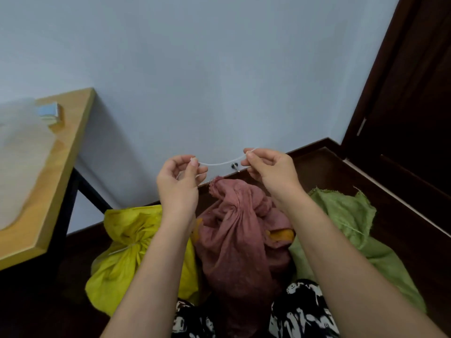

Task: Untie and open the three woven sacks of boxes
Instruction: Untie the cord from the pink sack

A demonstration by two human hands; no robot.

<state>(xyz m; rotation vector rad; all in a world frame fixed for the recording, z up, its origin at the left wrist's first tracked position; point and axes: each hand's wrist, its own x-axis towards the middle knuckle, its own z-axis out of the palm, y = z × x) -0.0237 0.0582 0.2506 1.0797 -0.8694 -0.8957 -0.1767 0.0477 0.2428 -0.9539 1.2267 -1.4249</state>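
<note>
Progress: the green sack (341, 215) is judged already opened, its frayed mouth lying slack; the yellow sack (129, 242) is seen tied at its neck by a pale tie.
Pink sack (239, 230): placed on the floor between the other two; its neck is bunched, with no tie visible on it, so it is judged untied but not yet spread.
String (219, 164): a thin translucent white length, held sagging above the pink sack.
Left hand (177, 179): one end is pinched between thumb and finger, the rest curled.
Right hand (269, 170): the other end is pinched likewise.
Materials: coarse woven cloth, creased and soft; a wooden desk (73, 132) is seen at left.
</note>
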